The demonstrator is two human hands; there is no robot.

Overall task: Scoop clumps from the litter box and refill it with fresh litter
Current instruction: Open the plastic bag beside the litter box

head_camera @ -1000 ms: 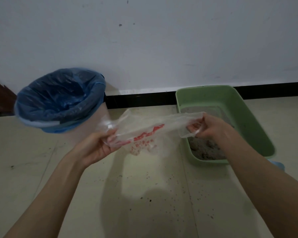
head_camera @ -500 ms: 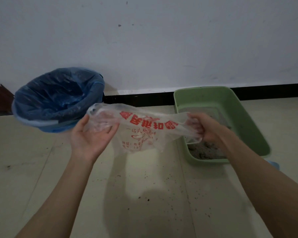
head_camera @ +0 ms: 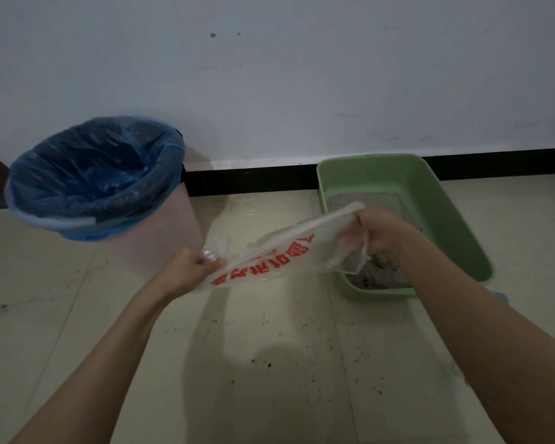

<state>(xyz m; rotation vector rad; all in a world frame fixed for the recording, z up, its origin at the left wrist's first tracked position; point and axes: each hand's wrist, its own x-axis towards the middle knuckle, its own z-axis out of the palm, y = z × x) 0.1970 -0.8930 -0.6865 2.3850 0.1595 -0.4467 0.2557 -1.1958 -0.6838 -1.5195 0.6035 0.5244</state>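
I hold a clear plastic bag (head_camera: pixel 279 254) stretched between my left hand (head_camera: pixel 189 270) and right hand (head_camera: pixel 378 235), both gripping it. The litter box (head_camera: pixel 455 219) sits far right. Next, I judge, opening it.

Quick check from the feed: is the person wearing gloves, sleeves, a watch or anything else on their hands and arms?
No. The left hand and right hand are bare, without gloves, rings or a watch in sight. Both forearms are uncovered down to the frame's lower edge; no sleeve shows.
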